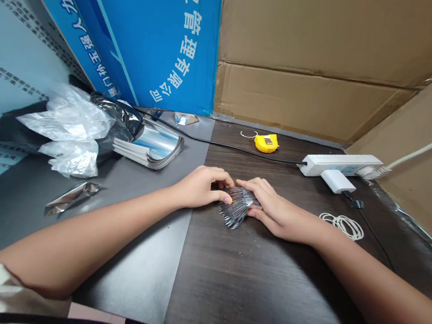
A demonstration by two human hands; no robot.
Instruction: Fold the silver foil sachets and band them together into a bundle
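Note:
Between my hands, on the dark wooden tabletop [214,281], is a fanned bundle of thin, shiny, dark strips [236,208] that look like clear plastic or foil; their exact kind I cannot make out. My left hand [206,186] pinches the bundle's left side, with the thumb on top. From the right, my right hand [269,208] grips its other end between thumb and fingers. Lower down, the strips spread apart toward me.
Left of my hands lie a stack of curved silvery sheets [149,146], crumpled clear plastic bags [71,124] and a folded foil piece [72,198]. A yellow tape measure [266,142], a white power strip [341,164] and a coiled white cord [342,226] sit behind and right.

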